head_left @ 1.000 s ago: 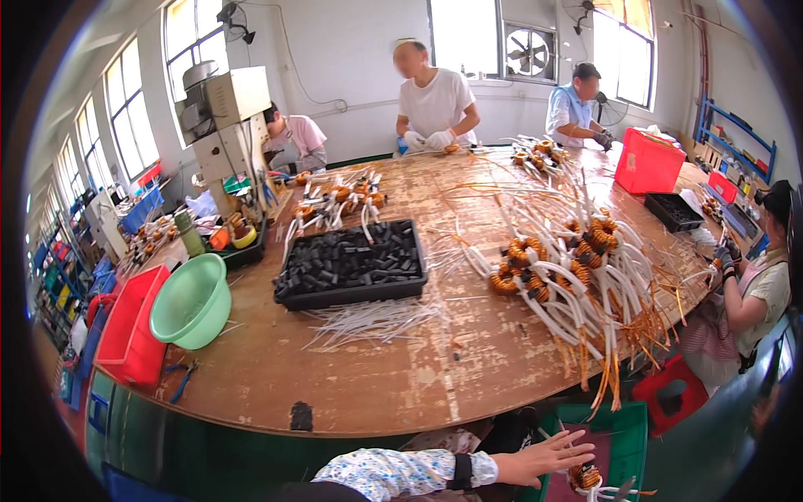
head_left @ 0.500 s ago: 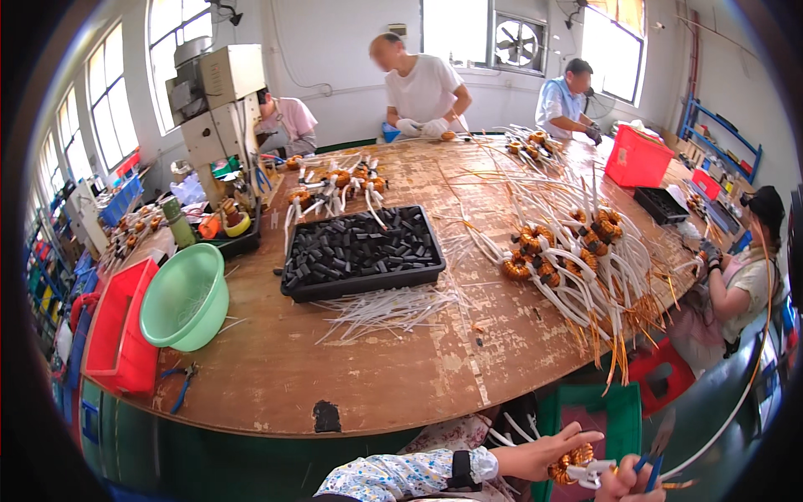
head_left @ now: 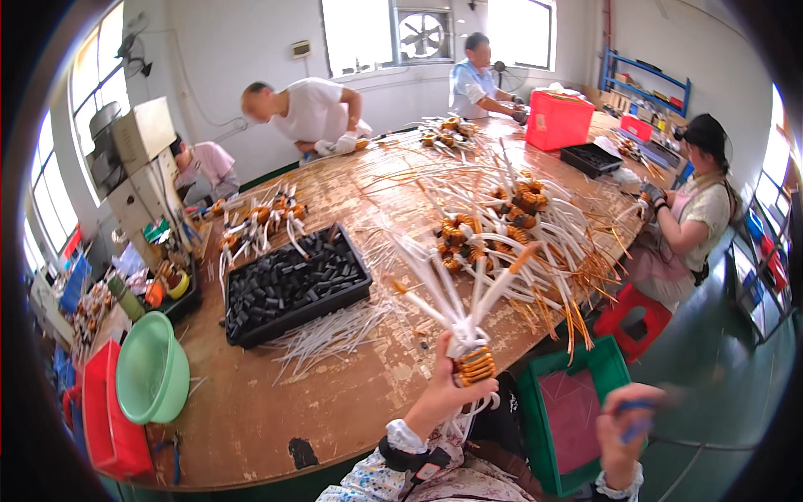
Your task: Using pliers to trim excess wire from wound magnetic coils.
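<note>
My left hand (head_left: 442,393) has its grip closed round a copper-wound coil (head_left: 474,366), ribbed and shiny orange, held up over the near edge of the desk (head_left: 251,418); its stiff white sleeved leads (head_left: 468,293) fan upward like a spray. My right hand (head_left: 623,427) is lower, over a green crate (head_left: 577,410), with its grip narrow on a small blue tool (head_left: 637,418); motion blur hides the tool's shape. My patterned sleeve (head_left: 376,481) is cut off by the lower edge.

The desk is worn, scuffed wood. On it lies a loose heap of thin white tubes (head_left: 330,335), then a shallow black tray (head_left: 293,284) packed with small dark blocks. To the right sprawls a tangled pile of coils (head_left: 502,217) with white and copper leads. At the left edge sit a smooth green basin (head_left: 150,372) and a red bin (head_left: 104,418), partly cropped. Farther off, a red box (head_left: 556,119) stands on the desk, and four people work round it.
</note>
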The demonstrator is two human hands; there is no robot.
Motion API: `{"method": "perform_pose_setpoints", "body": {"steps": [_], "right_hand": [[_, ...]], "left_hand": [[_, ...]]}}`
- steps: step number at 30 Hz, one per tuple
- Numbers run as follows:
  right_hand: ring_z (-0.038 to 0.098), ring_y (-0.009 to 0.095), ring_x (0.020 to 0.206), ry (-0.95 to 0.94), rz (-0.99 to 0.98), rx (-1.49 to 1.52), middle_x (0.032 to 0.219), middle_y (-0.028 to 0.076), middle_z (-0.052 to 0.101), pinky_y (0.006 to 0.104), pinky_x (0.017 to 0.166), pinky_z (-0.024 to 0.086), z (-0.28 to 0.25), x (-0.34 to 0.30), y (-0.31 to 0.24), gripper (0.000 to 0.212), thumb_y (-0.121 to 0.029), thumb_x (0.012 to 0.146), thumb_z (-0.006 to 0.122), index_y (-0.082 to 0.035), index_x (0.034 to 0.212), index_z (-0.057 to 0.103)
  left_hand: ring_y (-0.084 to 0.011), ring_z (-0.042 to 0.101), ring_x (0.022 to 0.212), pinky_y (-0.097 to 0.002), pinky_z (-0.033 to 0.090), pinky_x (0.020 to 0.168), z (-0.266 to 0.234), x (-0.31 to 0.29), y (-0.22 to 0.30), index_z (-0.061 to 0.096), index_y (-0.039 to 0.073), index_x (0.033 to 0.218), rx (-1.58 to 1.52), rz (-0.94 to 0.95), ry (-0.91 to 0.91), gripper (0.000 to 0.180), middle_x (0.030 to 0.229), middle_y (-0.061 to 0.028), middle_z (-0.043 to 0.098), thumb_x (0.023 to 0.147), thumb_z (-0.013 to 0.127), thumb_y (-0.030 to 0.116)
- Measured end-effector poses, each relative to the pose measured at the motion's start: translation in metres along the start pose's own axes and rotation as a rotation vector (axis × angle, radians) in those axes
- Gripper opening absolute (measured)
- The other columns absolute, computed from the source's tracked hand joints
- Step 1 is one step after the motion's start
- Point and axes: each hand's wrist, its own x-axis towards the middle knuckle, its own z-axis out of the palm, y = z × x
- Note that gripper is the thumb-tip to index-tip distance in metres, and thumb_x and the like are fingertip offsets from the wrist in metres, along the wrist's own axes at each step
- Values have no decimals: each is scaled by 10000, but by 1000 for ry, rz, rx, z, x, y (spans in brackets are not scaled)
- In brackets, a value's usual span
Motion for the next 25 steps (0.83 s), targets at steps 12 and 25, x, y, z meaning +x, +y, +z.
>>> {"method": "perform_pose_setpoints", "body": {"steps": [12, 25], "right_hand": [[512, 280, 857, -406, -309, -611, 933, 102, 519, 398, 755, 400, 64, 35, 25, 518, -340, 707, 754, -118, 1141, 579], [498, 265, 834, -251, -208, -748, 933, 95, 519, 387, 721, 370, 29, 24, 19, 506, -238, 726, 735, -115, 1188, 569]], "left_hand": [[-171, 568, 1019, -268, 500, 808, 12, -11, 23, 239, 94, 1265, 328, 43, 41, 742, 1131, -101, 485, 721, 729, -28], [-213, 410, 1021, -329, 356, 915, 40, 20, 13, 342, 54, 1204, 987, 401, -52, 728, 1059, -91, 347, 615, 770, 35]]}}
